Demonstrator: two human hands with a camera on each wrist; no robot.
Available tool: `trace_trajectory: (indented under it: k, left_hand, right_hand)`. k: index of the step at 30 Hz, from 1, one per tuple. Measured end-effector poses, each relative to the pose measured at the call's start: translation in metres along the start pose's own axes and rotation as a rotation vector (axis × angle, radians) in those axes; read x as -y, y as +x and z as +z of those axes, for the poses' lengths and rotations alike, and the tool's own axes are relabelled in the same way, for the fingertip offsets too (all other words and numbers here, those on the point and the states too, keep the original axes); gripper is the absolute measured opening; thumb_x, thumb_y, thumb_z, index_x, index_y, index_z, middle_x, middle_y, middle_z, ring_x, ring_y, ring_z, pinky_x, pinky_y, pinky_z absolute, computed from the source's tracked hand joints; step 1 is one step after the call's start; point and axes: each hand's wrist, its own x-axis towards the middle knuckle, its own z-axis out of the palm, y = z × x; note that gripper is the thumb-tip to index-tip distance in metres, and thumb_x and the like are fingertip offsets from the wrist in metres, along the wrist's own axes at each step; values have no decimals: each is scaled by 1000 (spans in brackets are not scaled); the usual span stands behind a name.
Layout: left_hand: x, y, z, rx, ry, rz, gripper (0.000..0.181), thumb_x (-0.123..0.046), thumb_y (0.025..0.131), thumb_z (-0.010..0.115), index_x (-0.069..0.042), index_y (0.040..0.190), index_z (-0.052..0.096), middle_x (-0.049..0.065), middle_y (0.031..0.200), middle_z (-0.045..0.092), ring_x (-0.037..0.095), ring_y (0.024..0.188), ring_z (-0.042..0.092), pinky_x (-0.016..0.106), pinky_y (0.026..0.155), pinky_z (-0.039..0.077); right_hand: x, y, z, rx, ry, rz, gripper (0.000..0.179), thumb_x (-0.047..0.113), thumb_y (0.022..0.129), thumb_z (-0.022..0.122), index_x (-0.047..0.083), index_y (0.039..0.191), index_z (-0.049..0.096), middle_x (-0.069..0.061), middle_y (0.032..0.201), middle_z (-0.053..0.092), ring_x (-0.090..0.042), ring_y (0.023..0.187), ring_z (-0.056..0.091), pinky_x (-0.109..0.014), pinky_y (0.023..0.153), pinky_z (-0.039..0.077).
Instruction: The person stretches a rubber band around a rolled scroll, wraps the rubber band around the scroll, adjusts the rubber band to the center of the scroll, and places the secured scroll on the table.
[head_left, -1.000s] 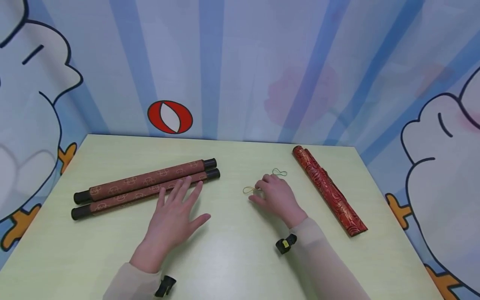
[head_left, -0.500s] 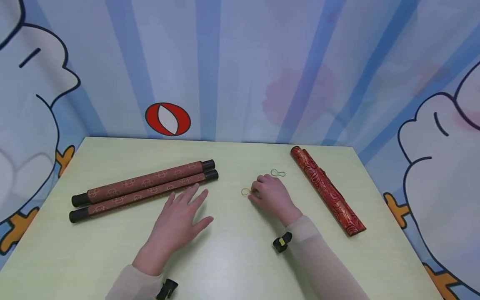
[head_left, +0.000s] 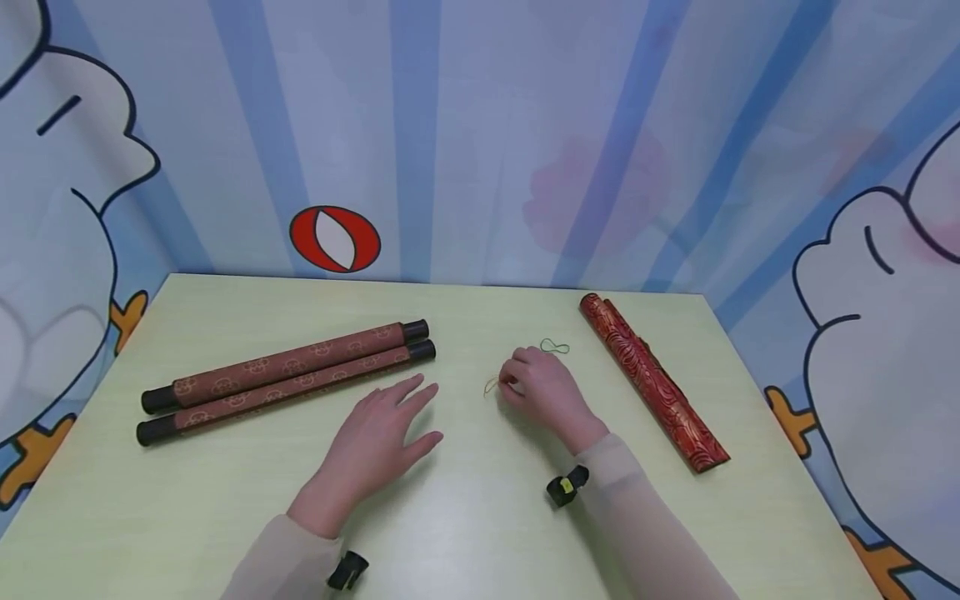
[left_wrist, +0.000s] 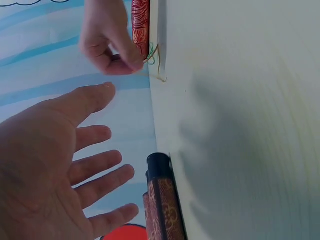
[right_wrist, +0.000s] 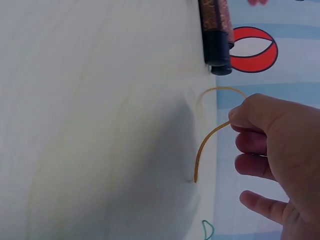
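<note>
Between thumb and fingertips, my right hand [head_left: 546, 393] pinches a thin yellow rubber band [right_wrist: 201, 152], whose loop bends out toward the left and touches the table. My left hand [head_left: 375, 450] hovers over the table with fingers spread, holding nothing; its palm and fingers [left_wrist: 100, 182] show in the left wrist view. Just beyond the right hand lies a green rubber band [head_left: 555, 346]. Left of the hands are two brown patterned scrolls [head_left: 288, 379] with black end knobs, side by side. To the right, a red patterned roll [head_left: 652, 379] lies at a slant.
The pale table [head_left: 480, 533] ends at a back edge against a blue striped backdrop [head_left: 480, 142] with cartoon figures on both sides. A small black camera [head_left: 567, 486] sits on the right wrist and another black camera [head_left: 348, 571] on the left.
The right hand has closed on the yellow rubber band and lifted part of it. My left hand has drawn away from the scrolls, toward the right.
</note>
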Motion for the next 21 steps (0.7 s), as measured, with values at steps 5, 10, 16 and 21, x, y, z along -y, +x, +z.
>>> trace_trajectory:
  k: [5, 10, 16, 21]
  left_hand:
    - [-7, 15, 6, -33, -94, 18, 54, -29, 98, 80, -8, 146, 65, 16, 148, 63, 36, 133, 63, 58, 109, 52]
    - [-14, 28, 12, -83, -183, 12, 48, -28, 97, 82, -11, 140, 69, 10, 139, 69, 31, 129, 66, 53, 107, 54]
    - [-19, 36, 17, -86, -286, -34, 48, -32, 96, 83, -13, 137, 71, 6, 137, 70, 27, 126, 66, 49, 105, 56]
    - [-22, 40, 22, -75, -363, -63, 44, -34, 96, 82, -14, 134, 72, 4, 133, 71, 27, 122, 68, 49, 103, 57]
  right_hand:
    - [6, 1, -14, -42, 59, -23, 8, 11, 90, 85, 10, 91, 78, -1, 88, 68, -19, 82, 65, -35, 74, 58]
    - [14, 0, -27, -68, 122, -32, 6, 10, 92, 83, 11, 93, 78, -1, 89, 69, -18, 84, 67, -34, 76, 59]
    - [26, 1, -39, -102, 208, -46, 4, 8, 93, 81, 10, 95, 78, -1, 90, 69, -17, 86, 68, -32, 77, 60]
    - [32, 0, -45, -110, 242, -27, 3, 11, 95, 81, 9, 97, 79, 0, 92, 69, -17, 86, 68, -32, 78, 61]
